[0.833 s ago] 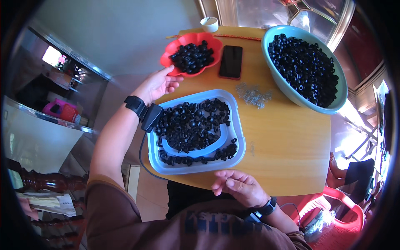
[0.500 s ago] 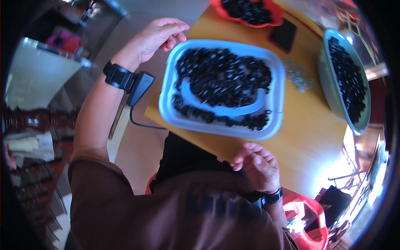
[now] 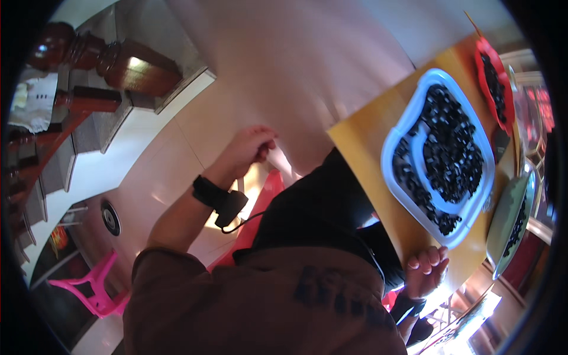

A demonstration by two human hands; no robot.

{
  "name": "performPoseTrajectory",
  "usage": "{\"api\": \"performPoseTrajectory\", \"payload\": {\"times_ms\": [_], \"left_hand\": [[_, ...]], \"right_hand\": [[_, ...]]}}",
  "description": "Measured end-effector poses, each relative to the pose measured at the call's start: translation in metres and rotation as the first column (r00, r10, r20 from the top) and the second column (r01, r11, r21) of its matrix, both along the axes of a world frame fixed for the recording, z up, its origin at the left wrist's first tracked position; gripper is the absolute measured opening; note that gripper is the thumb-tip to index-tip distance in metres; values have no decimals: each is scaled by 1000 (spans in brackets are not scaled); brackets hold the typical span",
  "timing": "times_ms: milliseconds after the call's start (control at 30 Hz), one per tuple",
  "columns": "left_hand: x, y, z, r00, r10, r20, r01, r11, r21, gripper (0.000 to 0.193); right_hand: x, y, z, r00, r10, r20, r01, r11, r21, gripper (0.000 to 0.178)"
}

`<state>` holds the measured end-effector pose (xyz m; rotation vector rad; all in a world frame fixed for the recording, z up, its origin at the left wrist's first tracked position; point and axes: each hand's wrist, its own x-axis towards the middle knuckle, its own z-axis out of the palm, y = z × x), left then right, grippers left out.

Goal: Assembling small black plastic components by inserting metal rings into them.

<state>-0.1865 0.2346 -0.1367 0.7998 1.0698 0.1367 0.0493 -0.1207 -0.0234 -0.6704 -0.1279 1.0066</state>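
My left hand (image 3: pixel 255 147) hangs over the floor, left of the table and apart from it. Its fingers are curled inward, and whatever is inside them, if anything, is hidden. At the table's near edge my right hand (image 3: pixel 426 273) is turned palm up, fingers loosely bent, with nothing visible in it. Just beyond that hand lies a pale blue rectangular tub (image 3: pixel 389 158) full of small black pieces (image 3: pixel 452 145), too small to name. A curved light-blue strip (image 3: pixel 419 163) lies among the pieces.
The wooden table (image 3: pixel 370 133) also bears a red scalloped dish (image 3: pixel 482 77) and a pale green basin (image 3: pixel 500 228), both with black pieces. A staircase with a dark wooden post (image 3: pixel 142 70) rises at left. A pink stool (image 3: pixel 97 290) stands lower left; a red seat (image 3: pixel 260 204) is beside my legs.
My view has swung left, so the table and tub now appear farther right. The left hand has moved from beside the tub to over the floor, its fingers more curled.
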Motion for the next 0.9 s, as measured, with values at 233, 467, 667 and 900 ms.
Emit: {"api": "performPoseTrajectory", "payload": {"times_ms": [233,467,667,900], "left_hand": [[12,-19,-34,994,21,105,-9,993,-121,16],[38,-33,-46,988,-94,123,111,984,-138,19],[40,-31,-48,988,-81,133,102,981,-166,19],[40,-36,-61,991,-65,118,90,971,-220,18]], "right_hand": [[3,1,4,983,37,-177,-27,998,56,29],[18,-10,-2,947,83,-309,-70,996,54,21],[21,-11,-6,926,134,-354,-89,986,140,25],[19,1,-10,936,194,-293,-171,980,103,25]]}}
